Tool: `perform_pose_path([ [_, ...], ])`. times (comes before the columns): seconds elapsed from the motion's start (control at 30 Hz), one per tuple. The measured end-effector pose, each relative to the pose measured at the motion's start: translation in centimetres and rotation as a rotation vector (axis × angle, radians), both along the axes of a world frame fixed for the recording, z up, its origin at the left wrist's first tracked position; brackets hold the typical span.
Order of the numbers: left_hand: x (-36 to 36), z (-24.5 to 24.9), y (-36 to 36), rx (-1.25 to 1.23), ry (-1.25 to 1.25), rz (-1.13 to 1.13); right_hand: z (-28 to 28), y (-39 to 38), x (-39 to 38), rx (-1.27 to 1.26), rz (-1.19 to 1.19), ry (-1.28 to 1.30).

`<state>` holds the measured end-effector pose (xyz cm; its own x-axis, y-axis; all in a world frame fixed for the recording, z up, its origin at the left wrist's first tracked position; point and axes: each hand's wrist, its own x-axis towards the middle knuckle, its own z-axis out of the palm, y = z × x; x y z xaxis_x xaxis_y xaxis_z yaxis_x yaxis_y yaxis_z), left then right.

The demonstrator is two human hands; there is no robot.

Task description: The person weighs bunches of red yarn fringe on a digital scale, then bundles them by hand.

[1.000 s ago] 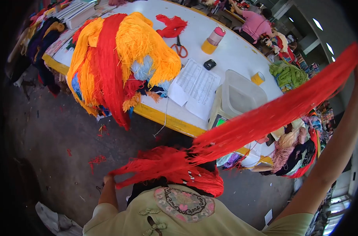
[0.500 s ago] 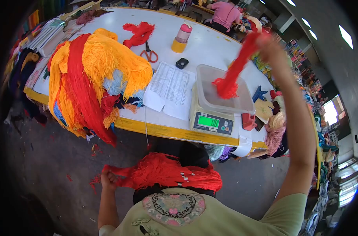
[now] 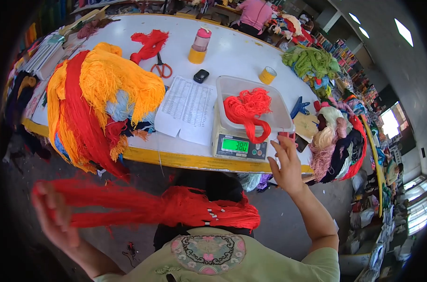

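A bundle of red yarn (image 3: 185, 207) lies across my lap, with small white tags on it. At the far left my left hand (image 3: 56, 216), blurred by motion, holds the bundle's other end stretched out sideways in loose strands. My right hand (image 3: 287, 164) is empty with fingers apart, just right of the digital scale (image 3: 218, 149). On the scale a clear plastic tub (image 3: 280, 105) holds a red yarn skein (image 3: 246, 109), one loop hanging over the front rim. The green display seems to read 38.0.
Orange and red yarn (image 3: 115, 80) hangs over the table's left edge. Printed sheets (image 3: 187, 110), a small black device (image 3: 201, 76), scissors (image 3: 161, 68), a pink-topped bottle (image 3: 201, 41) and a tape roll (image 3: 267, 75) lie on the table. Someone in pink (image 3: 254, 14) is behind.
My right hand has let go of the red skein, now resting in the tub, and come down toward me. The display rose from 0.8. My left hand has swung outward, stretching the lap yarn.
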<state>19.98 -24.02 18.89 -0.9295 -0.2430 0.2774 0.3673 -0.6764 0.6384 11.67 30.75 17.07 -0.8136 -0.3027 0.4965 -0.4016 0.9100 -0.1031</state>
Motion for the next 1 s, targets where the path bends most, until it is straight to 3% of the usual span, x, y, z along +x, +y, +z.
perform_pose_path([
  [0.13, -0.6, 3.6, 0.4, 0.006, 0.501, -0.145, 0.2, 0.4, -0.1, -0.101, -0.046, 0.010],
  [0.17, -1.5, 4.1, 2.1, -0.031, 0.516, -0.251, 0.1, 0.1, -0.5, -0.130, -0.035, 0.019],
  [0.2, -1.6, 5.1, 6.8, 0.066, 0.126, 0.196, -0.2, -0.1, -1.0, -0.111, -0.025, 0.037],
  [0.3, -2.3, 1.0, 12.8, -0.243, -0.142, -0.019, -0.9, -1.0, -2.3, -0.088, -0.033, 0.008],
  [0.33, -2.8, 1.3, 15.0, -0.425, -0.203, -0.184, -0.8, -1.6, -2.6, -0.024, -0.062, 0.034],
  [0.4, -4.0, 0.2, 18.0, -0.560, -0.073, -0.504, -0.7, -2.5, -3.1, 0.105, -0.122, 0.082],
  [0.47, -4.6, -1.5, 20.7, -0.678, -0.042, -0.577, -1.2, -3.0, -3.6, 0.176, -0.179, 0.114],
  [0.6, -5.5, -4.2, 24.1, -0.540, -0.111, -0.573, -1.5, -4.5, -2.6, 0.087, -0.193, 0.150],
  [0.67, -5.6, -4.0, 25.4, -0.529, -0.055, -0.524, -2.2, -5.9, -0.9, -0.125, 0.001, 0.001],
  [0.7, -6.1, -3.7, 25.7, -0.768, 0.136, -0.417, -2.3, -6.8, 0.5, -0.136, 0.095, -0.117],
  [0.8, -6.8, -3.4, 27.8, -1.070, 0.512, -0.297, -0.4, -9.0, 4.9, -0.140, 0.241, -0.304],
  [0.83, -6.8, -3.8, 28.3, -1.103, 0.544, -0.344, -0.2, -8.8, 6.0, -0.129, 0.171, -0.411],
  [0.93, -6.0, -3.4, 28.7, -1.256, 0.377, -0.569, -0.5, -6.3, 7.3, -0.440, 0.273, -0.604],
  [1.0, -5.8, -3.6, 29.1, -1.274, 0.467, -0.496, -0.6, -4.6, 7.8, -0.666, 0.277, -0.695],
])
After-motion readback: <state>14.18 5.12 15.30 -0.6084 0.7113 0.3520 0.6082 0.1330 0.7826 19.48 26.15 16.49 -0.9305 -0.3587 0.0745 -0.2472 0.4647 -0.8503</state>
